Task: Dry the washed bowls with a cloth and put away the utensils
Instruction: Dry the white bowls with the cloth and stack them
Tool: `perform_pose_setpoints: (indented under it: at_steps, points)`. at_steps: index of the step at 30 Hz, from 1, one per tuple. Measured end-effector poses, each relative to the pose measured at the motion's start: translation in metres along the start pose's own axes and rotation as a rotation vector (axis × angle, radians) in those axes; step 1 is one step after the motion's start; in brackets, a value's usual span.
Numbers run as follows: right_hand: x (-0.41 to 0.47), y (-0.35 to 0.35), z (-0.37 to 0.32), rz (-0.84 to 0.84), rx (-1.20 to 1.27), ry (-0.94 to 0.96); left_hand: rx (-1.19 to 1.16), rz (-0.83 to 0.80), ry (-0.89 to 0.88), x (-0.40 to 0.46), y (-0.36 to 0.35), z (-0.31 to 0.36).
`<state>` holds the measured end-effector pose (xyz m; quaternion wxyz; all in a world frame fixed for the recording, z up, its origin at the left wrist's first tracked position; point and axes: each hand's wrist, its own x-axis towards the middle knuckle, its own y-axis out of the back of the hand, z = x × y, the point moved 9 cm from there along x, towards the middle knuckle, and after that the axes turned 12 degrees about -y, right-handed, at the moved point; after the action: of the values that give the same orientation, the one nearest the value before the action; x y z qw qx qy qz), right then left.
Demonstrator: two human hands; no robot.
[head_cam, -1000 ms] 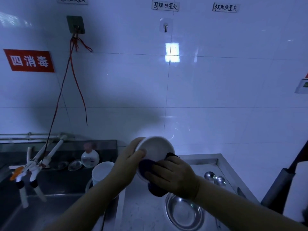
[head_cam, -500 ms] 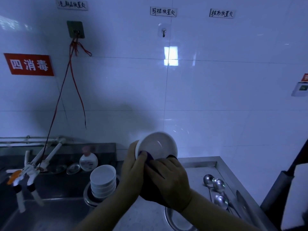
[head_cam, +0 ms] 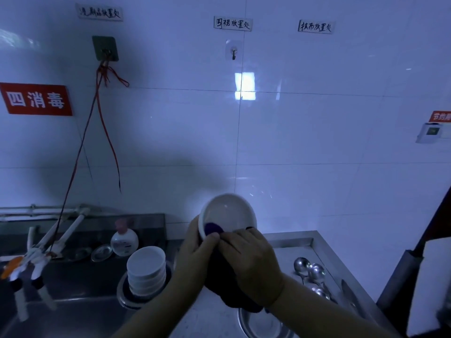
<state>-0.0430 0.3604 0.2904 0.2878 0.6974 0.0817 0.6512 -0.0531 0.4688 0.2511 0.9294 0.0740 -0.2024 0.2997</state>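
Drying is the step I judge to be under way, so I start with the table (head_cam: 314, 242), the steel top filling the frame from 4 to 7 o'clock. On it at 7 o'clock stands the stack (head_cam: 146, 269) of white bowls in a steel dish, and at 5 o'clock a steel basin (head_cam: 263, 324) sits partly under my arm. Near the centre, at about 6 o'clock, the bowl (head_cam: 228, 214) in hand is held above the table, tilted so its inside faces me. My left hand (head_cam: 192, 254) grips its lower left rim, fingers curled behind it. My right hand (head_cam: 251, 264) is closed on the dark cloth (head_cam: 213, 229), pressing a fold over the rim at the bowl's 7 o'clock. The spoons (head_cam: 310, 272) lie at 4 o'clock, untouched, near the table's right edge.

To do this well, I would turn the bowl with the left hand while the cloth sweeps the whole inside, then the base, keeping a firm hold since wet glaze may slip.
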Motion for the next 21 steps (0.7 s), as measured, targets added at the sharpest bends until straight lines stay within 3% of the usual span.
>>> perform_pose_setpoints:
  at_steps: [4,9,13,16,21]
  points:
    - [-0.007,-0.014,-0.009,-0.136,0.07,-0.055,0.062,0.002,-0.163,0.006,0.01,0.013]
    - [-0.019,-0.013,-0.011,-0.33,-0.038,0.252,0.187,-0.17,-0.248,0.012,0.024,0.023]
    - [-0.014,-0.005,-0.006,-0.381,-0.177,0.377,0.153,-0.368,-0.186,0.013,0.012,0.028]
    - [-0.006,-0.007,-0.008,-0.416,-0.221,0.325,0.117,-0.473,-0.168,0.013,0.002,0.032]
    - [0.0,-0.021,-0.012,-0.526,-0.225,0.181,0.066,-0.435,-0.188,0.012,-0.001,0.034]
